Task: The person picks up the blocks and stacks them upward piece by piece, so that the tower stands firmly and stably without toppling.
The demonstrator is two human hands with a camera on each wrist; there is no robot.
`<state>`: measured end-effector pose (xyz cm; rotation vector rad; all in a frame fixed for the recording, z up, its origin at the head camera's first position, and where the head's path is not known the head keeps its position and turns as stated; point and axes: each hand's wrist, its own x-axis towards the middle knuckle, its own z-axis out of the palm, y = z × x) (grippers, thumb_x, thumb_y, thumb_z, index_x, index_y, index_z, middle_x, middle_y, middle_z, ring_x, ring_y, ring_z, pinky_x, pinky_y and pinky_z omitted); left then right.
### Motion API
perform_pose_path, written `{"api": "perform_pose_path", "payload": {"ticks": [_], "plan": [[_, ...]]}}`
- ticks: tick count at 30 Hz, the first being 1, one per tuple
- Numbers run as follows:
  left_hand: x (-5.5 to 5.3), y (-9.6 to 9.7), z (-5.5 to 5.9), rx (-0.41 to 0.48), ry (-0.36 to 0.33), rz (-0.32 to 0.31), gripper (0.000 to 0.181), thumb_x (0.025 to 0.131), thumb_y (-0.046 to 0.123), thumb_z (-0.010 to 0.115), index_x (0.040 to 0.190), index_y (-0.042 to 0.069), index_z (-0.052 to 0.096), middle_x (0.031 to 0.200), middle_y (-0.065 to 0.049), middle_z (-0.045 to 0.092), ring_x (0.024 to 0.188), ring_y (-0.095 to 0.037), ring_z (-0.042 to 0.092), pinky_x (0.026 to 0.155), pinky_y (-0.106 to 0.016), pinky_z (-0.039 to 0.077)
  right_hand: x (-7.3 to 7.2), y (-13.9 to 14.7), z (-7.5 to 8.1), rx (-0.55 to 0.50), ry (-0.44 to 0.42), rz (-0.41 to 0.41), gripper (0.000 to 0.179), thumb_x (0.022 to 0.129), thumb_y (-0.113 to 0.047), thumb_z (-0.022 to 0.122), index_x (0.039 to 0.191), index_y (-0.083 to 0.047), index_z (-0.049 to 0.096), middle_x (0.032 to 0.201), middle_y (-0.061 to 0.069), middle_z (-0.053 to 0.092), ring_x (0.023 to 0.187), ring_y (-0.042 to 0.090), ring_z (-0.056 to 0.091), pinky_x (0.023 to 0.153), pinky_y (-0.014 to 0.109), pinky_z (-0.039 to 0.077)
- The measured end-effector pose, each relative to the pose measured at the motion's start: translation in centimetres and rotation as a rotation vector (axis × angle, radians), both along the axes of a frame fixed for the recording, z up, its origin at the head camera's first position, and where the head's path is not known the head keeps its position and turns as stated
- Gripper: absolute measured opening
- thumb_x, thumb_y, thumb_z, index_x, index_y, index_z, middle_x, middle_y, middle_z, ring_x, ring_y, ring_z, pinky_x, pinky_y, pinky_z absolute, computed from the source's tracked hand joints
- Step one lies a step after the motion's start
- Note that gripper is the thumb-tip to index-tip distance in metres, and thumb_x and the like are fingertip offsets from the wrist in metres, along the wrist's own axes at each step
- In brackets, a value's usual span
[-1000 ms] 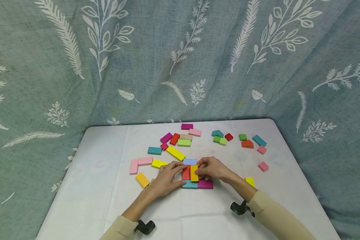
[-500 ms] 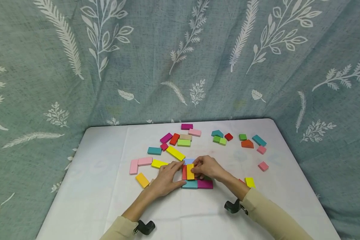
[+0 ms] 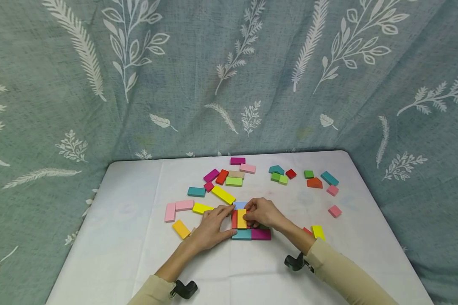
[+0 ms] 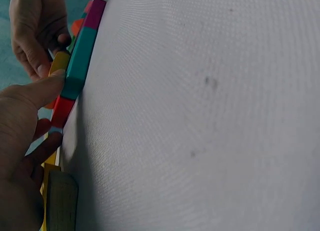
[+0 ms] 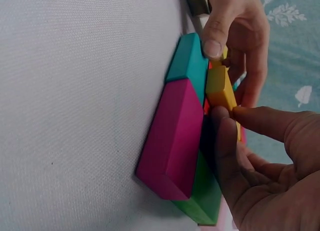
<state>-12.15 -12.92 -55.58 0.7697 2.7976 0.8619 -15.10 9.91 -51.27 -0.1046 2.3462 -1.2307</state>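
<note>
My right hand (image 3: 265, 213) pinches an orange-yellow block (image 3: 241, 219) between thumb and fingers, on top of a red block (image 3: 234, 219) in the middle of a low block arrangement. Along its near side lie a teal block (image 3: 242, 234) and a magenta block (image 3: 261, 234), end to end. A light blue block (image 3: 239, 205) is at its far side. My left hand (image 3: 213, 226) rests against the left end, the thumb touching the teal block and the fingertips by the blue one. In the right wrist view a green block (image 5: 204, 197) shows beyond the magenta one; my right fingers partly hide it.
Loose yellow blocks (image 3: 223, 195), pink blocks (image 3: 185, 205) and an orange block (image 3: 181, 228) lie left of the arrangement. Several blocks lie at the back, including a lime block (image 3: 234, 181). An orange-red block (image 3: 314, 183) and pink cubes (image 3: 334, 211) are at right on the white table (image 3: 110, 237).
My right hand has shifted the orange-yellow block slightly left over the red block, then stayed nearly still. My left fingertips moved slightly towards the blue block; the thumb remains by the teal block.
</note>
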Motion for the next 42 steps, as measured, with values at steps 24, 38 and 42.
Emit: {"api": "perform_pose_path", "payload": {"ticks": [24,38,42], "plan": [[-0.1,0.0,0.2,-0.005,-0.03,-0.007,0.067,0.09,0.052,0.07,0.148,0.021,0.053,0.143,0.004,0.048,0.132,-0.016,0.046,0.098,-0.045,0.032,-0.1,0.2,-0.4,-0.032,0.009,0.018,0.031,0.09,-0.02,0.076,0.114,-0.003,0.064,0.081,0.003,0.069,0.064,0.016,0.068,0.06,0.028,0.057],[0.0,-0.1,0.0,0.011,-0.026,-0.01,0.071,0.089,0.052,0.072,0.149,0.021,0.051,0.144,0.005,0.047,0.134,-0.016,0.043,0.099,-0.043,0.032,-1.0,7.8,2.2,0.025,-0.006,-0.006,0.033,0.092,-0.025,0.074,0.119,-0.009,0.066,0.095,0.006,0.066,0.082,0.025,0.068,0.071,0.036,0.057],[0.0,-0.1,-0.1,0.018,-0.016,-0.013,0.07,0.089,0.051,0.072,0.149,0.02,0.052,0.143,0.004,0.048,0.134,-0.016,0.044,0.098,-0.043,0.032,-1.1,11.6,2.7,0.102,0.005,-0.003,0.038,0.092,-0.026,0.074,0.123,-0.007,0.064,0.096,0.007,0.066,0.085,0.028,0.066,0.075,0.04,0.056]]}}
